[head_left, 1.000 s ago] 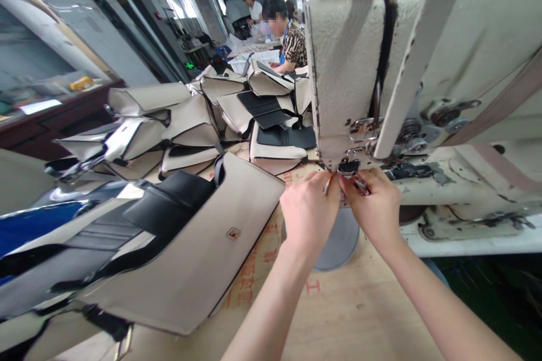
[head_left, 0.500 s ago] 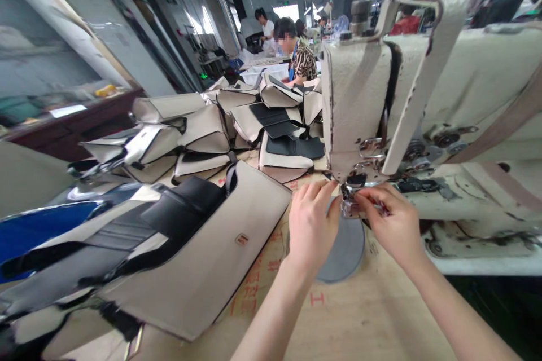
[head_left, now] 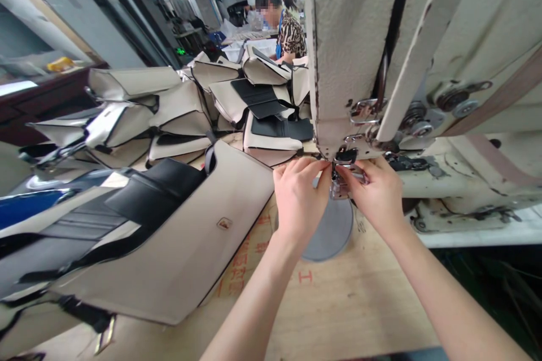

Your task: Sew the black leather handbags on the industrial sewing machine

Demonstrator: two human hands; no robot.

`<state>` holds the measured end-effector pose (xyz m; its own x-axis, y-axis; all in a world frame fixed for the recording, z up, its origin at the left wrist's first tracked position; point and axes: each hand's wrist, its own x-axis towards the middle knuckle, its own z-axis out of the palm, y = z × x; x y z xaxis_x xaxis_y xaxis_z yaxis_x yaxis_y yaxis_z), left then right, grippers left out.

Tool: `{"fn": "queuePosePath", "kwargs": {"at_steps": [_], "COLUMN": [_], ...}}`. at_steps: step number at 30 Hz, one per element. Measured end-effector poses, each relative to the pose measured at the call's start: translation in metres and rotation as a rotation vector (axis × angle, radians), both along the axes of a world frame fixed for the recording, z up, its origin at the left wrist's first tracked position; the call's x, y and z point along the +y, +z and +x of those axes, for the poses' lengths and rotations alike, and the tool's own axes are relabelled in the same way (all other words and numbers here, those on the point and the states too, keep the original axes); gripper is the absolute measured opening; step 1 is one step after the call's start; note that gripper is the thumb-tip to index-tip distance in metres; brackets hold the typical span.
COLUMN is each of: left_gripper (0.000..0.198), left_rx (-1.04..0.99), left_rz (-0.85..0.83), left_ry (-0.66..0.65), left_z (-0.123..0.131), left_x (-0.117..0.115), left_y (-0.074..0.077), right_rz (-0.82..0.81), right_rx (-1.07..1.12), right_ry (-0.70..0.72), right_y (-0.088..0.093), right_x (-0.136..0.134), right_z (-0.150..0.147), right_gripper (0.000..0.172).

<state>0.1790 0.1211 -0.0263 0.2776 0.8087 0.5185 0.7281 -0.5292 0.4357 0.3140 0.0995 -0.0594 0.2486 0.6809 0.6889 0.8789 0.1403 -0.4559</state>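
both hands are pinched at the presser foot (head_left: 340, 183) under the sewing machine head (head_left: 351, 51): left hand (head_left: 297, 198) fingertips closed beside it, right hand (head_left: 378, 194) gripping its right side. small rigid metal, likely slippery; best held by its flanks. versus half a second ago, the machine head is seen closer, hands barely shifted. beige panel (head_left: 178, 242) lies left.
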Motion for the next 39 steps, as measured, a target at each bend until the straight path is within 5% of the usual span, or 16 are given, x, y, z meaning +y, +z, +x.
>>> {"fn": "queuePosePath", "kwargs": {"at_steps": [13,26,33,37,39], "left_gripper": [0.014,0.018,0.012,0.033,0.038], "left_rx": [0.062,0.136,0.03,0.045,0.069], "left_rz": [-0.038,0.011,0.031,-0.011,-0.132], "left_ry": [0.005,0.012,-0.009,-0.33,-0.425], "left_z": [-0.005,-0.012,-0.022,-0.029,-0.03], "left_x": [0.003,0.005,-0.003,-0.02,-0.023], "left_y": [0.006,0.01,0.005,-0.003,-0.009], "right_rz": [0.042,-0.014,0.001,-0.217,-0.297], "right_rx": [-0.259,-0.247,-0.012,0.062,0.075], "right_ry": [-0.007,-0.048,0.245,0.603,0.664], "right_y": [-0.009,-0.004,-0.011,-0.01,-0.011], "right_x": [0.004,0.0,-0.008,-0.02,-0.023], "right_z": [0.007,-0.01,0.001,0.01,0.013], "right_gripper": [0.013,0.015,0.02,0.016,0.015]}}
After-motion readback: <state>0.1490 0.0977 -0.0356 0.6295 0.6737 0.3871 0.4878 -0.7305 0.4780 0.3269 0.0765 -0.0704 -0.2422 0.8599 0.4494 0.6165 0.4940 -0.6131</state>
